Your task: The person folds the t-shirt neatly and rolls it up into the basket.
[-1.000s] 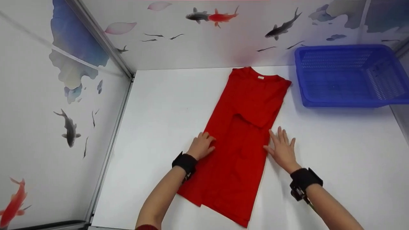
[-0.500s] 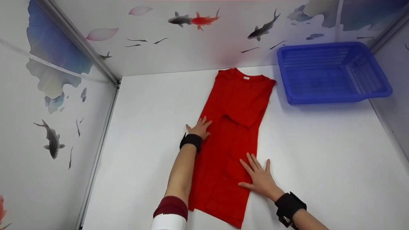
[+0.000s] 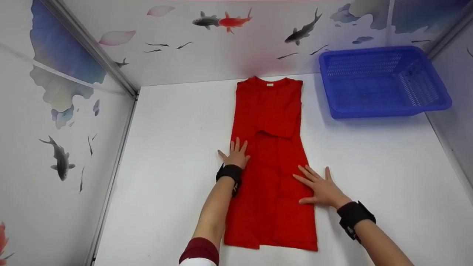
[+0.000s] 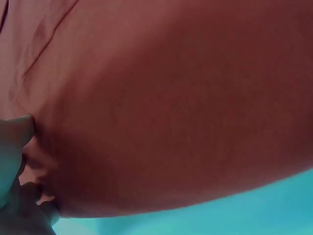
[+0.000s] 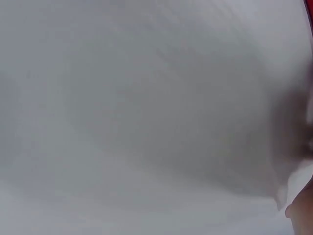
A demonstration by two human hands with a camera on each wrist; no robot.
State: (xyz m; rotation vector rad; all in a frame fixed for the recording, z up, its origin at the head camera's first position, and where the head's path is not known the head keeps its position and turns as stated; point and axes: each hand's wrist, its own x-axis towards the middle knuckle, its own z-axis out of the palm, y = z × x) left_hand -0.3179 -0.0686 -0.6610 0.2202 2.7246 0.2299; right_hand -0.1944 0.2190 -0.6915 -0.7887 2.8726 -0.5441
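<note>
A red garment (image 3: 273, 166) lies flat on the white table, its sides folded inward, with a small pale label (image 3: 270, 84) at the neckline. The neck end points toward the back wall and the hem toward the person. My left hand (image 3: 235, 157) rests with spread fingers on the garment's left edge, about halfway down. In the left wrist view its fingertips press on the cloth (image 4: 171, 112) near that edge. Lower down on the opposite side, my right hand (image 3: 323, 188) lays its straight, spread fingers on the right edge. The right wrist view shows mostly tabletop and a bit of that hand.
A blue plastic basket (image 3: 384, 88) with perforated sides stands at the back right of the white table (image 3: 177, 155). Walls printed with fish enclose the table at the back (image 3: 207, 59) and the left (image 3: 22, 155). Each wrist wears a black strap.
The garment has turned from a slant to nearly straight, its neck end shifting left and its hem right. The right hand moved down along the edge, then rightward. The camera view has also shifted.
</note>
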